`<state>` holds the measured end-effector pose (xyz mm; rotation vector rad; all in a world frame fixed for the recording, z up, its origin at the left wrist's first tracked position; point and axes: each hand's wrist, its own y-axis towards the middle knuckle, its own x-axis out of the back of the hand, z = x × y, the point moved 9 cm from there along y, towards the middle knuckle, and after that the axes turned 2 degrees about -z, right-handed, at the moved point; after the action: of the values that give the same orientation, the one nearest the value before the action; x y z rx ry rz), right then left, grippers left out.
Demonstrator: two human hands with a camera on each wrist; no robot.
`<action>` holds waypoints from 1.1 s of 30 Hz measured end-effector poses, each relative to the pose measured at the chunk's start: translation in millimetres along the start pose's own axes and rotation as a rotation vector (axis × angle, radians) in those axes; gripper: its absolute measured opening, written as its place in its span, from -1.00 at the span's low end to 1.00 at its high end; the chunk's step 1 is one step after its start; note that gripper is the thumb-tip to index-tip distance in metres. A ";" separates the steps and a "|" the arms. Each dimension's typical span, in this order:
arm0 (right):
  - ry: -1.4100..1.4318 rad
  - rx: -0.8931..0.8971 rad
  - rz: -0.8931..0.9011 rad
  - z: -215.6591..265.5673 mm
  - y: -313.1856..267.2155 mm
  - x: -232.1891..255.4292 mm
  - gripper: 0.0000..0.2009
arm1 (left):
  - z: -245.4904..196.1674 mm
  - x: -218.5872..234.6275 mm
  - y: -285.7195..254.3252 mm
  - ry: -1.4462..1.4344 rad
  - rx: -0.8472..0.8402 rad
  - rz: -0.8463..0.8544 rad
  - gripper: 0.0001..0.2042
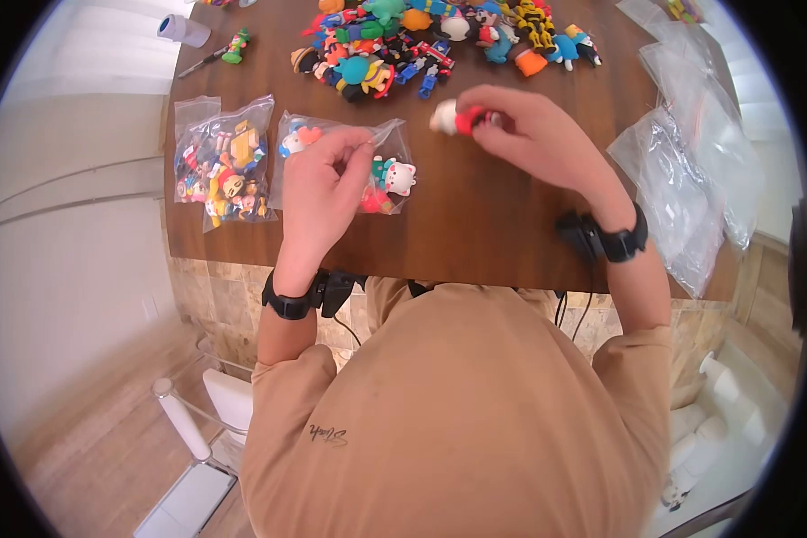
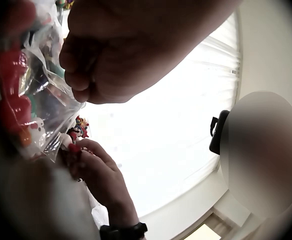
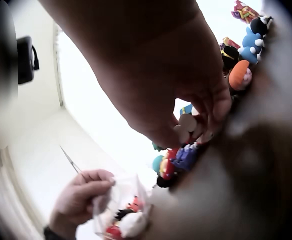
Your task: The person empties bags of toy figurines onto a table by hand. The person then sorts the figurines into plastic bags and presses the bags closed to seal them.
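My left hand pinches the top edge of a clear plastic bag, which lies on the table with several small figurines inside. A white cat-faced figurine shows through its right side, and a blue-and-white one at its upper left. To the right, my right hand holds a white-and-red figurine between thumb and fingers, just over the table. In the right wrist view the pale base of that figurine shows between the fingers.
A big heap of colourful figurines covers the far side of the brown table. A filled bag lies at left, empty clear bags at right. Behind sit a green figurine, a pen and a white cylinder.
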<state>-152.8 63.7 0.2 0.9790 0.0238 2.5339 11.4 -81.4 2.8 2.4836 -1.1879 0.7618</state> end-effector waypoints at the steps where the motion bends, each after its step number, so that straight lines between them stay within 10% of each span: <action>1: 0.204 -0.102 0.116 1.5 -6.7 -8.8 -0.75 | 0.2 -0.9 0.2 0.002 0.004 -0.004 -0.88; 6: 0.357 -0.158 0.258 22.0 -3.3 -52.0 -0.70 | -11.3 -6.9 1.5 -0.024 0.004 0.009 -0.88; 10: 0.738 -0.134 0.049 30.6 7.3 -75.5 -0.67 | -12.9 -1.0 1.0 -0.040 0.011 -0.001 -0.88; 12: 0.437 -0.131 0.172 36.2 9.1 -74.1 -0.71 | -9.5 -4.9 1.9 -0.077 -0.009 -0.005 -0.88; 16: -0.094 0.191 -0.246 30.6 3.3 -9.3 -0.65 | -10.6 -9.9 0.8 -0.039 -0.003 -0.014 -0.90; 21: -0.681 0.009 -0.218 -32.8 6.1 40.4 -0.65 | -22.9 -30.0 9.7 0.299 -0.237 0.027 -0.94; 29: -0.657 0.030 -0.223 -67.5 12.1 36.2 -0.68 | -25.3 -9.0 6.4 0.654 -0.409 -0.176 -0.94; 33: -0.649 0.054 -0.264 -70.8 14.1 37.9 -0.70 | -15.3 0.2 -1.5 0.262 -0.166 -0.086 -0.92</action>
<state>-229.0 75.0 -26.5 1.6516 0.0286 1.8932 7.5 -73.5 15.4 2.2054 -1.0009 0.8933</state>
